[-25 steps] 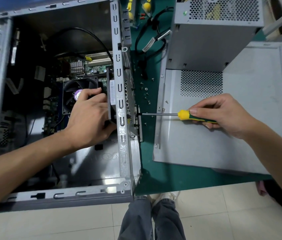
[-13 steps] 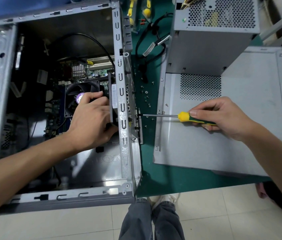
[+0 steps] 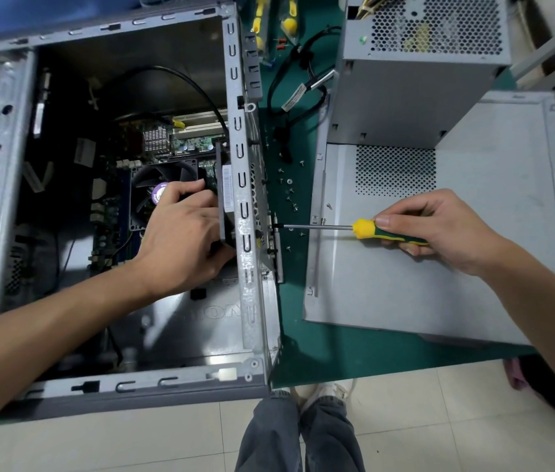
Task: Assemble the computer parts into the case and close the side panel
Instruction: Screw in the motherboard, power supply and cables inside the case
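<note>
The open grey computer case [image 3: 250,294] lies on its side at the left, with the motherboard and a black CPU fan [image 3: 153,185] inside. My left hand [image 3: 184,240] reaches into the case and grips a black rear case fan [image 3: 223,199] held against the inside of the rear wall. My right hand [image 3: 439,226] grips a yellow-green screwdriver [image 3: 371,229], whose tip touches a screw on the outside of the rear wall. The grey side panel [image 3: 473,267] lies flat on the right, under my right hand.
A grey power supply [image 3: 405,90] stands on the far end of the side panel. Several loose screws [image 3: 289,192] and black cables [image 3: 299,93] lie on the green mat [image 3: 320,349] between case and panel. More yellow-handled tools [image 3: 289,22] lie at the back. My legs show below.
The scene has drifted slightly down in view as my head moved. Both hands keep the same grips, with the screwdriver still at the rear wall.
</note>
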Motion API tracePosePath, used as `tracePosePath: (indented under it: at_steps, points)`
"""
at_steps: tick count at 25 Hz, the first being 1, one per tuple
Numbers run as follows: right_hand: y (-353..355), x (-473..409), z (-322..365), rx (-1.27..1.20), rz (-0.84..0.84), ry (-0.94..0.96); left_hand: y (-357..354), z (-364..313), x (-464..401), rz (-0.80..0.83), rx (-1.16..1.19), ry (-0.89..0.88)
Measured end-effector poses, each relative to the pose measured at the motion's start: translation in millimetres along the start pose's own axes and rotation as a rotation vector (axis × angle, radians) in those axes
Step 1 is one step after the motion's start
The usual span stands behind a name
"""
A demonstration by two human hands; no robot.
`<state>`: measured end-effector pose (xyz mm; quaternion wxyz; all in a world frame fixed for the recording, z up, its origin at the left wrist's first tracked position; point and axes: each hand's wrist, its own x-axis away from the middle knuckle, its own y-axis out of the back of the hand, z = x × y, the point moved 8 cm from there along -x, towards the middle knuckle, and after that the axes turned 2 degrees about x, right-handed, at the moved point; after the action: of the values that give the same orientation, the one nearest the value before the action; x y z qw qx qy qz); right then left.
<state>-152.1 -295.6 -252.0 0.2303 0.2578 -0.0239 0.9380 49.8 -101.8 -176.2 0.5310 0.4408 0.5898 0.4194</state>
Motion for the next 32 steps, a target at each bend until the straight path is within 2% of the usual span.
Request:
tracePosePath:
  at_steps: [32]
  points:
    - [-0.7,-0.9,0.6,-0.012,0.009,0.006,-0.5,-0.2,1.1,-0.039,-0.010,-0.013]
